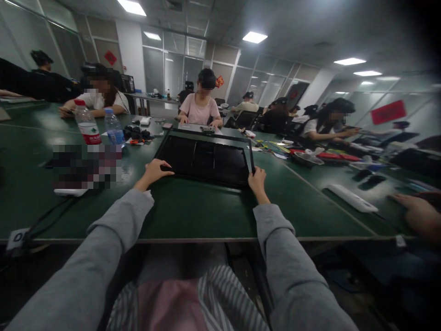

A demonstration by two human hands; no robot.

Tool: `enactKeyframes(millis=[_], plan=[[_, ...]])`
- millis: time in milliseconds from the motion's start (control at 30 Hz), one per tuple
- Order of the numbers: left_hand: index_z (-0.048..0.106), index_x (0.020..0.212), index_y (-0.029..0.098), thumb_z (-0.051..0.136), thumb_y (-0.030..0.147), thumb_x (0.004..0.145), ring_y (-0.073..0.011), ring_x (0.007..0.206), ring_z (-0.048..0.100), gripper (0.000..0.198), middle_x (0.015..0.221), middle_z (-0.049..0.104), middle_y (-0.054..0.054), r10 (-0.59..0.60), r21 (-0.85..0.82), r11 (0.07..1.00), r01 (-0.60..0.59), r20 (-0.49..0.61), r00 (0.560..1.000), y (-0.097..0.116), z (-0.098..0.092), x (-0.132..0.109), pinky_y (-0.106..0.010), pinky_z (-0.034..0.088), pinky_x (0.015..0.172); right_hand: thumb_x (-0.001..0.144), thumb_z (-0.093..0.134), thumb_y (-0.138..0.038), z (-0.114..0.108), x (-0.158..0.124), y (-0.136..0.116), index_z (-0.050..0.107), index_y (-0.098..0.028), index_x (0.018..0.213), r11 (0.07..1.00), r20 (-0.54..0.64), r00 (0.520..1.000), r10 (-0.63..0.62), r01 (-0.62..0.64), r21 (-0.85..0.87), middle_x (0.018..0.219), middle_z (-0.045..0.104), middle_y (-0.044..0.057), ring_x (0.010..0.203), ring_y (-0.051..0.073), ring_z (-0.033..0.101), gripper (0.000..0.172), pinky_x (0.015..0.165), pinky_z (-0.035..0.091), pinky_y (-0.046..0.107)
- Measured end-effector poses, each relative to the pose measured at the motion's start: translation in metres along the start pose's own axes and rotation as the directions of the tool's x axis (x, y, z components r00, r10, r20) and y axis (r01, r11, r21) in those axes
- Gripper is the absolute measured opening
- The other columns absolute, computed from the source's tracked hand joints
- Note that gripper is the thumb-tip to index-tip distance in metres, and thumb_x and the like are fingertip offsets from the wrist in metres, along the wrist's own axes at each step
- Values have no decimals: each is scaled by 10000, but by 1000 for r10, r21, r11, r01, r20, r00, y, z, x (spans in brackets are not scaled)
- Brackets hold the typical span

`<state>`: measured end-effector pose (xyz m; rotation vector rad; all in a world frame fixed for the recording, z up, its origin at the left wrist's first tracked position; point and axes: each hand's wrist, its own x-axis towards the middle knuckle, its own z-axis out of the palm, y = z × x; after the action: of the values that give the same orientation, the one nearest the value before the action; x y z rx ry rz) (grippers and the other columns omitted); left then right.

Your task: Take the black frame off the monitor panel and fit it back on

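Note:
A large black flat panel [203,158] lies on the green table [193,216] in front of me. My left hand [155,171] rests on its near left corner, fingers curled over the edge. My right hand [257,178] is closed on a thin black frame strip [251,156] that runs along the panel's right side. Both my arms are in grey sleeves.
Two water bottles [87,123] stand at the back left, next to small black parts [136,134]. A white bar [351,197] lies to the right, with another person's hand [416,214] near it. Several people sit around the far side. Tools and coloured items [310,156] clutter the right.

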<state>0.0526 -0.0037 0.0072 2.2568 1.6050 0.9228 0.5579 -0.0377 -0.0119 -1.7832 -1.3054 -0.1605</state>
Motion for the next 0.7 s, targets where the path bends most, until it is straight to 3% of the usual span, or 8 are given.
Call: enactKeyframes(millis=[200,467,533,633,700], plan=[[835,1021,273,877,538,829,-364,1410,483,330,1237,750,-90,-1,13,1000,1,-34,999,-5,7,3,-556,359,1173,893,506,-209,5,-3,0,667,-113,1296,996,6,998,67,-66,-67,1281,581,250,1276,385,506,444,1124,433,619],[835,992,282,864,656,790,-386,1412,449,426,1231,744,-102,64,-10,998,-65,-4,998,-12,8,3,-610,352,1202,883,526,-218,6,-1,1,689,-83,1307,992,95,988,120,-115,-55,1297,634,268,1310,384,539,474,1170,412,613],[829,1064,272,865,640,795,-389,1455,442,457,1360,697,-115,57,-14,998,-57,-20,998,-15,11,4,-604,349,1228,872,538,-225,5,-1,0,701,-83,1298,991,105,985,134,-131,-32,1275,668,261,1290,376,574,477,1171,432,592],[760,1306,220,858,600,817,-414,1545,391,627,1548,569,-173,-54,-48,998,46,-166,985,-20,15,8,-587,324,1275,851,552,-226,6,0,1,707,-111,1295,987,125,980,152,-156,24,1236,719,226,1242,356,635,484,1161,469,570],[689,1419,178,812,581,867,-409,1538,429,694,1555,567,-201,-137,-116,987,113,-235,962,-24,15,11,-568,353,1273,854,562,-234,8,1,3,696,-121,1312,984,142,977,158,-167,55,1261,732,214,1238,345,661,491,1165,482,555]])
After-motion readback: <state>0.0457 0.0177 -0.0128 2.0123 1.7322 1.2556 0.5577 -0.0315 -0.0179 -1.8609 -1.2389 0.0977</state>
